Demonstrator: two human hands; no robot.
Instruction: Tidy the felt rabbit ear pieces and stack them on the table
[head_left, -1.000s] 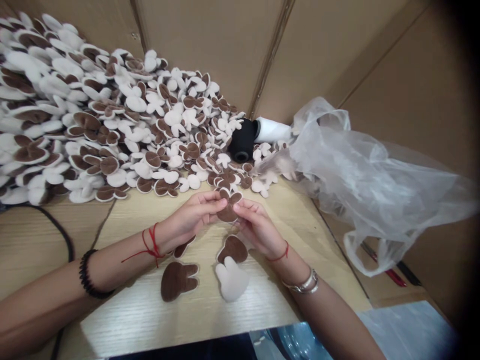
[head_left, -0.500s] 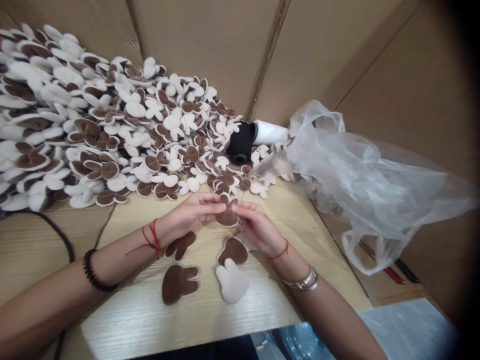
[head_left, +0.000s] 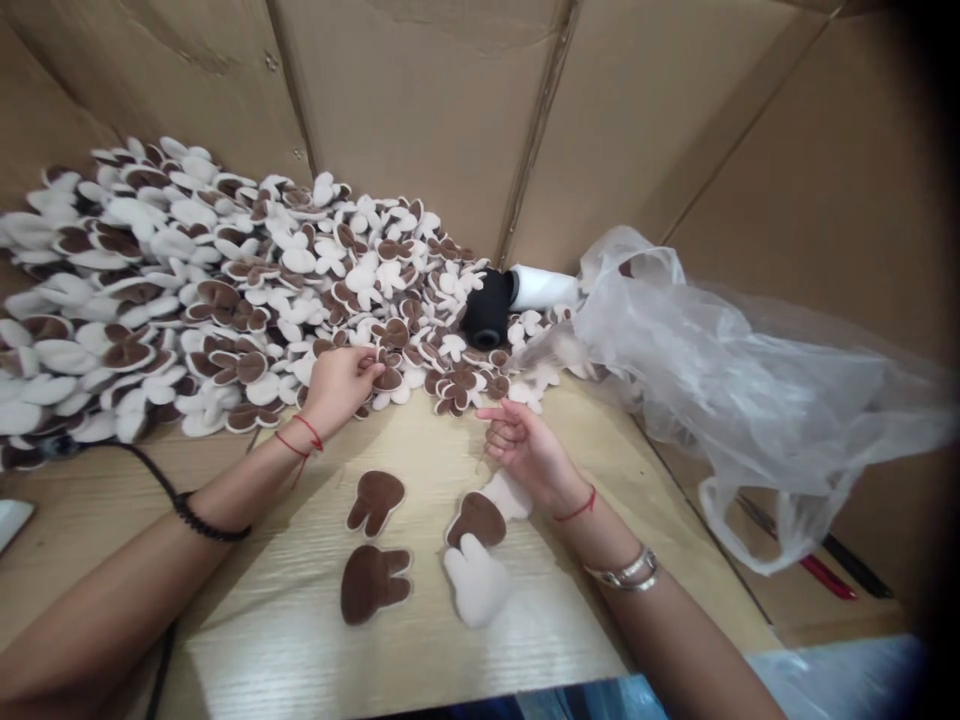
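Here's the left hand (head_left: 343,382) out at the front of the pile (head_left: 217,285), thumb and fingertips pinched together on a brown rabbit patch (head_left: 388,379). Over to the right hand (head_left: 521,445), above the middle of the table (head_left: 300,640): forefinger pointing out towards the left, the other fingers curled in, and whether anything is tucked in there I can't tell. Just below that hand, a white patch (head_left: 510,494) peeks out, partly covered, touching a brown patch (head_left: 481,518), whose lower side disappears under a second white patch (head_left: 475,582) nearer the table's front edge. To their left, two more brown ones lie flat and apart, the upper with ears towards the front edge, the lower with ears pointing right. Look to the back: a black spool (head_left: 486,310) beside a white spool (head_left: 544,287), both against the pile's right end, and a crumpled clear plastic bag (head_left: 675,335) sprawling over the table's right edge. Cardboard walls (head_left: 420,110) stand behind it all.
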